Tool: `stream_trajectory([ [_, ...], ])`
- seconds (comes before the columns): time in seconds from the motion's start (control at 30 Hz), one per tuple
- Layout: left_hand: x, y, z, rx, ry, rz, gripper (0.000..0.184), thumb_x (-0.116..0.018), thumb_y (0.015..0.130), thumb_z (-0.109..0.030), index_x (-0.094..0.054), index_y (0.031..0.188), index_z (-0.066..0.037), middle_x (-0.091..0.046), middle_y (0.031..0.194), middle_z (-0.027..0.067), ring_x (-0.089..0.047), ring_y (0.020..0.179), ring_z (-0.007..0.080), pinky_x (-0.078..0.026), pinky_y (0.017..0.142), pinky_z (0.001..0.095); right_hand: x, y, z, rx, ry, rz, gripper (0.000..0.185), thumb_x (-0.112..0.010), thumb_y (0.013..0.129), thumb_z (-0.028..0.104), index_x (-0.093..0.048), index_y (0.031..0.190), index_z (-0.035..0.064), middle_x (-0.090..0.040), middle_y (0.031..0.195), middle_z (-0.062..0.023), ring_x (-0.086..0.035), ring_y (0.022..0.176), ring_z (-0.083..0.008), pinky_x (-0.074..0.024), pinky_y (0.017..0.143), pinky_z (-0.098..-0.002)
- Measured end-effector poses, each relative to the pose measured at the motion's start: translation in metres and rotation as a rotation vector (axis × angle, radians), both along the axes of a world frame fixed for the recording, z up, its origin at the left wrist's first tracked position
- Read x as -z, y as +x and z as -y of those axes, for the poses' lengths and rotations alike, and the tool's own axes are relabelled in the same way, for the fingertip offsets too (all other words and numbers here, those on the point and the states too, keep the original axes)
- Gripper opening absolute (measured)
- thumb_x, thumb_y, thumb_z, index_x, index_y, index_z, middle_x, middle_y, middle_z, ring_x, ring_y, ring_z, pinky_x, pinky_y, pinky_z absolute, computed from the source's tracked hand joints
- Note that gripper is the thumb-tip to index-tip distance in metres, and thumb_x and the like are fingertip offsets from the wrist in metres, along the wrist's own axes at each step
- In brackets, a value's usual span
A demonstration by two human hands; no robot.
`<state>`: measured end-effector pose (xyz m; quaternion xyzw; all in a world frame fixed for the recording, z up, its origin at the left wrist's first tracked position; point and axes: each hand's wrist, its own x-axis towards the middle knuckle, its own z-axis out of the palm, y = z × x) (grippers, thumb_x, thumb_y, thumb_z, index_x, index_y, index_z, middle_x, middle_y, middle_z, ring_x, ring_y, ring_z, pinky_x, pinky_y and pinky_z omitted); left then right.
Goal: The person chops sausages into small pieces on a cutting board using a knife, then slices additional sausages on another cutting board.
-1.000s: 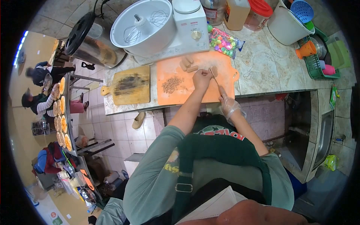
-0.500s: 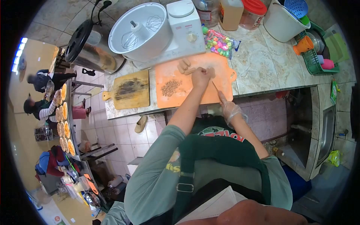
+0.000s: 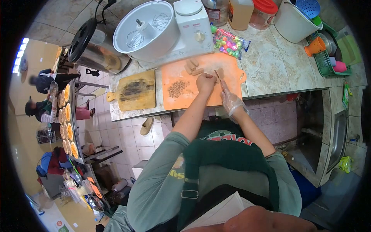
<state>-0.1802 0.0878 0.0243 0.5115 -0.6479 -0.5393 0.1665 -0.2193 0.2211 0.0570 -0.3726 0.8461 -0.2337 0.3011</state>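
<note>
An orange cutting board (image 3: 228, 63) lies on the tiled counter. On it are several short brown sausage-like pieces (image 3: 192, 67) and a pile of small chopped bits (image 3: 177, 89). My bare left hand (image 3: 206, 84) rests over the board with its fingers curled together; what they pinch, if anything, is hidden. My right hand (image 3: 232, 102), in a clear plastic glove, grips a knife (image 3: 223, 84) by its handle. The blade points away from me, just right of my left fingertips, with its tip over the board.
Left of the board lies a worn wooden board (image 3: 137, 89). Behind stand a white mixer (image 3: 185, 42), a bag of colourful sweets (image 3: 230, 43), jars and a white bucket (image 3: 295, 23). A green dish rack (image 3: 322, 63) is at right. Two people stand by a far table (image 3: 73, 116).
My right hand has moved up and left over the board, bringing the knife beside my left fingers. My left hand has shifted slightly left and down.
</note>
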Motion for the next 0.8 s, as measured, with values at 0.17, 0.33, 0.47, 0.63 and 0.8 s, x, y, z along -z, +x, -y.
stream_trajectory([
  [0.17,0.010,-0.001,0.000,-0.019,-0.019,-0.024,0.015,-0.066,0.062,-0.011,-0.058,0.066,0.001,-0.061,0.059,0.0105,-0.059,0.052,0.0159,-0.047,0.051,0.0267,0.001,0.002,0.004,-0.044,0.046,-0.028,0.050,-0.032,0.089,0.020,-0.014,0.134,0.0129,-0.055,0.074,-0.0280,-0.055,0.068,-0.0416,-0.0400,0.063,-0.0477],
  [0.33,0.013,0.001,0.003,0.046,-0.073,0.010,0.015,-0.066,0.061,-0.011,-0.059,0.066,0.001,-0.060,0.056,0.0092,-0.059,0.052,0.0154,-0.047,0.053,0.0260,-0.005,0.000,0.012,-0.048,0.041,-0.019,0.049,-0.033,0.088,0.020,-0.016,0.134,0.0132,-0.056,0.074,-0.0275,-0.055,0.069,-0.0414,-0.0400,0.064,-0.0480],
  [0.47,0.018,0.001,0.000,-0.009,-0.060,-0.043,0.016,-0.066,0.062,-0.013,-0.060,0.066,0.001,-0.060,0.057,0.0093,-0.059,0.052,0.0150,-0.047,0.053,0.0259,-0.008,0.002,0.006,-0.021,0.062,0.069,0.049,-0.034,0.089,0.021,-0.016,0.134,0.0170,-0.056,0.076,-0.0271,-0.055,0.071,-0.0419,-0.0398,0.065,-0.0489],
  [0.63,0.024,0.001,0.001,-0.034,-0.018,-0.063,0.015,-0.065,0.061,-0.012,-0.060,0.066,0.001,-0.061,0.057,0.0093,-0.059,0.052,0.0148,-0.046,0.052,0.0256,-0.002,0.016,-0.030,-0.090,0.259,-0.047,0.053,-0.035,0.088,0.021,-0.010,0.135,0.0201,-0.058,0.083,-0.0242,-0.057,0.077,-0.0385,-0.0429,0.068,-0.0467],
  [0.8,0.023,0.001,0.001,-0.037,-0.022,-0.068,0.014,-0.064,0.061,-0.012,-0.060,0.066,0.001,-0.060,0.056,0.0093,-0.059,0.051,0.0148,-0.046,0.052,0.0252,-0.011,0.015,-0.033,-0.084,0.275,-0.058,0.052,-0.034,0.089,0.026,-0.010,0.135,0.0211,-0.058,0.082,-0.0240,-0.057,0.077,-0.0393,-0.0431,0.068,-0.0475],
])
